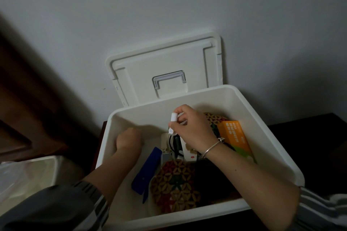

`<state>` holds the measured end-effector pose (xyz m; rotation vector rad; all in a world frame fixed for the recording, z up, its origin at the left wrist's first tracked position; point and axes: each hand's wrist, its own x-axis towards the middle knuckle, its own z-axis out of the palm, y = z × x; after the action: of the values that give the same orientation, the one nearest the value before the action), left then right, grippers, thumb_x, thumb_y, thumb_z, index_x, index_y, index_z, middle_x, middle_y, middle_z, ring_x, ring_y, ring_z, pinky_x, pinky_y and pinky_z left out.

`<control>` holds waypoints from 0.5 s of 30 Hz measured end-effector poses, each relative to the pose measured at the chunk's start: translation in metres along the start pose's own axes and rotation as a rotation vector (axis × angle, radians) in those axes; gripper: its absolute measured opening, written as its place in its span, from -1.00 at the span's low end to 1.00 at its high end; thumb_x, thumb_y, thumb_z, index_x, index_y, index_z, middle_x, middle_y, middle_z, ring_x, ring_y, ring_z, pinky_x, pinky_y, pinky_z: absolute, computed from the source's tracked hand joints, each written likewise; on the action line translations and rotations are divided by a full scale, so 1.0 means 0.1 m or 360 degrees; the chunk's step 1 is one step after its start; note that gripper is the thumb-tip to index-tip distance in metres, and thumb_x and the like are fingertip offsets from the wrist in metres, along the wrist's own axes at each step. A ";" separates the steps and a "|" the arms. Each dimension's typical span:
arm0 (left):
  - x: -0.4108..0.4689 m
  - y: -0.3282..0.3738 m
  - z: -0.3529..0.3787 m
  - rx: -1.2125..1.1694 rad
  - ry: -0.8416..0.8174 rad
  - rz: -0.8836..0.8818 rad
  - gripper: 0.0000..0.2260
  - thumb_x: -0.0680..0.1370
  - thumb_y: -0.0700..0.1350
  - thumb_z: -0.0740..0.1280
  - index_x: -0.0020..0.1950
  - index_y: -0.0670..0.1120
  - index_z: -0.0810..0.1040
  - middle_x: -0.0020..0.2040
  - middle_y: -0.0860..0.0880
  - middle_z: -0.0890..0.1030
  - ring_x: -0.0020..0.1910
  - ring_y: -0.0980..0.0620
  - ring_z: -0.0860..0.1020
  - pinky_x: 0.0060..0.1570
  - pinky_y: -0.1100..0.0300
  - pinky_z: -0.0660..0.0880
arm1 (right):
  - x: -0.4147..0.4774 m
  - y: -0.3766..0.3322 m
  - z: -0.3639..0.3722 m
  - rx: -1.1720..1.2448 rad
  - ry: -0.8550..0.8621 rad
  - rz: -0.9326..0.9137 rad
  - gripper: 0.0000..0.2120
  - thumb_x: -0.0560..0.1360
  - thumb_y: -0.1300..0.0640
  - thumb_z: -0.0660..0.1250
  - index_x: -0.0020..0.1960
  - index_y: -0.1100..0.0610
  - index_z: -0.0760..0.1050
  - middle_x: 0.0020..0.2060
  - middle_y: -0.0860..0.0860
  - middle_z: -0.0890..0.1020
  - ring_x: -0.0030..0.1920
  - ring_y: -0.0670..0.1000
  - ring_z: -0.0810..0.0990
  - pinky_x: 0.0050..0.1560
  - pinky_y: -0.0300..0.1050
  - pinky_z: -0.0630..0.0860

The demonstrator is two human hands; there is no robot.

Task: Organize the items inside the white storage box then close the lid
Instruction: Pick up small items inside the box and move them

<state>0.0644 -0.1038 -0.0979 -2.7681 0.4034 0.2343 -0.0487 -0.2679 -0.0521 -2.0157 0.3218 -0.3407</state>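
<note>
- The white storage box (pixel 262 137) stands open on a dark surface. Its contents crowd the 3 to 6 o'clock half, while the floor from 9 to 11 o'clock is bare. Use that bare floor for the small loose items.
- The lid (pixel 169 58) leans upright against the wall at 12 o'clock, behind the box. Leave it there until nothing stands above the rim.
- The round woven mat (pixel 176 184) lies at 6 o'clock, overlapping the dark items beside it. It would probably store better flat on the floor or upright against a wall.
- The orange carton (pixel 234 137) rests tilted at 2 o'clock, against a second mat (pixel 216 120). Square it to the side wall.
- The blue flat piece (pixel 148 170) lies at 7 o'clock, just beside the woven mat.
- The right hand (pixel 193 131), near centre, has its fingers curled and pinches the small white tube (pixel 173 118), held clear of the contents. A black cord (pixel 173 144) lies just under it. Keep the tube clear of the cord when setting it down.
- The left hand (pixel 129 139) sits at 9 o'clock with its knuckles up and fingers curled under. Whether it holds anything cannot be told.
</note>
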 end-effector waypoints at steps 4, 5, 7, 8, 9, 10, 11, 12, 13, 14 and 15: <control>-0.10 -0.03 -0.18 0.0119 0.0107 0.0082 -0.86 0.50 -0.10 0.38 0.04 -0.08 0.60 -0.03 -0.02 0.60 -0.11 0.02 0.61 -0.24 0.21 0.48 | 0.00 0.03 -0.01 -0.0064 -0.0017 0.0022 -0.83 0.45 0.10 0.38 0.02 0.09 0.49 -0.18 -0.01 0.64 -0.16 -0.01 0.60 -0.14 -0.07 0.57; -0.15 -0.06 -0.25 0.0190 0.0233 0.0156 -0.82 0.50 -0.03 0.39 0.03 -0.09 0.57 -0.05 0.00 0.57 -0.15 0.04 0.58 -0.24 0.21 0.46 | -0.01 0.04 -0.01 -0.0088 -0.0026 0.0027 -0.83 0.45 0.11 0.39 0.02 0.10 0.49 -0.20 -0.01 0.64 -0.16 -0.01 0.60 -0.14 -0.07 0.56; -0.27 -0.20 -0.37 0.0217 0.0619 0.0342 -0.81 0.50 0.02 0.35 0.02 -0.07 0.52 -0.08 0.00 0.52 -0.19 0.07 0.48 -0.19 0.20 0.43 | -0.02 0.05 -0.01 -0.0115 -0.0067 0.0040 -0.82 0.44 0.12 0.41 0.00 0.10 0.49 -0.24 -0.01 0.63 -0.18 0.00 0.59 -0.16 -0.09 0.54; -0.33 -0.30 -0.39 0.0156 0.0809 0.0406 -0.83 0.52 -0.01 0.31 0.03 -0.07 0.52 -0.06 -0.01 0.52 -0.16 0.06 0.47 -0.13 0.18 0.44 | -0.03 0.06 -0.01 -0.0100 -0.0089 0.0047 -0.82 0.43 0.12 0.42 -0.01 0.11 0.49 -0.24 0.00 0.64 -0.20 -0.01 0.58 -0.17 -0.10 0.52; -0.38 -0.41 -0.38 0.0046 0.0960 0.0413 -0.82 0.53 -0.04 0.29 0.08 -0.08 0.53 -0.02 -0.04 0.53 -0.10 0.02 0.49 -0.06 0.13 0.47 | -0.04 0.05 0.00 -0.0071 -0.0103 0.0053 -0.82 0.42 0.14 0.43 -0.02 0.10 0.49 -0.24 0.02 0.64 -0.23 -0.01 0.57 -0.18 -0.11 0.52; -0.43 -0.51 -0.34 -0.0114 0.1041 0.0356 -0.76 0.53 -0.06 0.28 0.16 -0.10 0.52 0.07 -0.07 0.54 0.00 -0.03 0.52 0.02 0.07 0.48 | -0.04 0.05 0.00 -0.0041 -0.0109 0.0059 -0.83 0.41 0.15 0.44 -0.04 0.10 0.49 -0.24 0.03 0.64 -0.25 -0.02 0.56 -0.20 -0.10 0.52; -0.48 -0.61 -0.29 -0.0304 0.1034 0.0238 -0.69 0.55 -0.06 0.27 0.27 -0.12 0.47 0.18 -0.11 0.51 0.12 -0.08 0.50 0.11 0.02 0.47 | -0.04 0.02 0.00 -0.0020 -0.0114 0.0062 -0.83 0.40 0.16 0.45 -0.05 0.08 0.49 -0.23 0.03 0.64 -0.26 -0.01 0.56 -0.22 -0.10 0.52; -0.52 -0.68 -0.22 -0.0520 0.0953 0.0102 -0.63 0.57 -0.04 0.25 0.35 -0.13 0.41 0.28 -0.12 0.46 0.23 -0.11 0.46 0.18 -0.01 0.44 | -0.04 -0.01 0.01 -0.0014 -0.0131 0.0059 -0.82 0.39 0.16 0.45 -0.07 0.07 0.50 -0.22 0.03 0.64 -0.24 0.00 0.57 -0.23 -0.11 0.51; -0.55 -0.73 -0.15 -0.0769 0.0836 -0.0005 -0.62 0.60 -0.02 0.21 0.38 -0.12 0.38 0.33 -0.13 0.43 0.28 -0.12 0.43 0.21 -0.01 0.42 | -0.03 -0.05 0.02 -0.0020 -0.0168 0.0047 -0.83 0.38 0.16 0.46 -0.08 0.05 0.50 -0.20 0.02 0.64 -0.22 -0.01 0.59 -0.25 -0.14 0.50; -0.56 -0.75 -0.10 -0.1024 0.0707 -0.0054 -0.69 0.62 -0.01 0.15 0.33 -0.09 0.41 0.28 -0.12 0.46 0.24 -0.11 0.46 0.16 0.02 0.44 | -0.01 -0.11 0.05 -0.0041 -0.0226 0.0024 -0.83 0.37 0.15 0.47 -0.10 0.03 0.51 -0.18 -0.01 0.64 -0.21 -0.04 0.59 -0.27 -0.19 0.47; -0.54 -0.75 -0.04 -0.1288 0.0588 -0.0049 -0.76 0.64 0.00 0.10 0.19 -0.03 0.47 0.15 -0.08 0.53 0.11 -0.06 0.52 0.01 0.11 0.48 | 0.02 -0.18 0.09 -0.0088 -0.0298 -0.0017 -0.83 0.37 0.14 0.47 -0.11 0.02 0.51 -0.18 -0.04 0.63 -0.21 -0.08 0.58 -0.29 -0.25 0.44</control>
<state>0.0368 -0.0237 -0.0599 -3.6277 0.4193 -0.1754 -0.0418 -0.2532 -0.0393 -2.0858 0.2054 -0.1494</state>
